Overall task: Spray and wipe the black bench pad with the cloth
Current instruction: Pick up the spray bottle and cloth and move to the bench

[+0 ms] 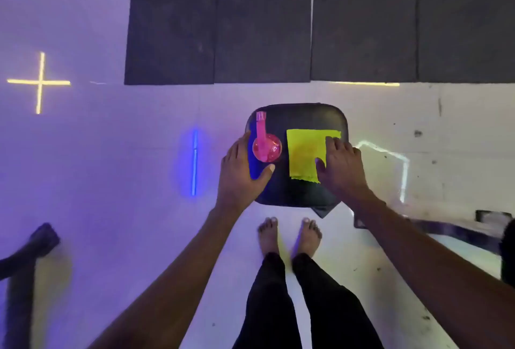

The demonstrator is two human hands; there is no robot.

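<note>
Two bare forearms reach down from the bottom edge, above black trousers (281, 301) and bare feet (289, 234) standing on the pale floor (125, 153). Just ahead of the toes sits the black bench pad (299, 117), rounded-square, seen from straight above. Left hand (241, 166) lies on the pad's left edge, fingers (237, 145) extended and close together, thumb spread out to the right beneath the spray bottle, hand curved beside it; contact with the bottle can't be confirmed. Pink spray bottle (264, 142) is on the left part of the pad, round body near, nozzle end pointing away from the person. Yellow cloth (305, 152) lies flat on the right part of the pad, beside the bottle but apart from it. Right hand (342, 166) rests on the cloth's right side, fingers laid flat on the fabric and slightly spread, thumb on the cloth too, no pinch visible. Dark floor mats (306, 22) cover the floor beyond the pad. Blue light strip (194, 163) glows on the floor left of the pad; yellow lit cross (39, 82) farther left. Dark object (30, 245) at the lower left edge, unclear what.
</note>
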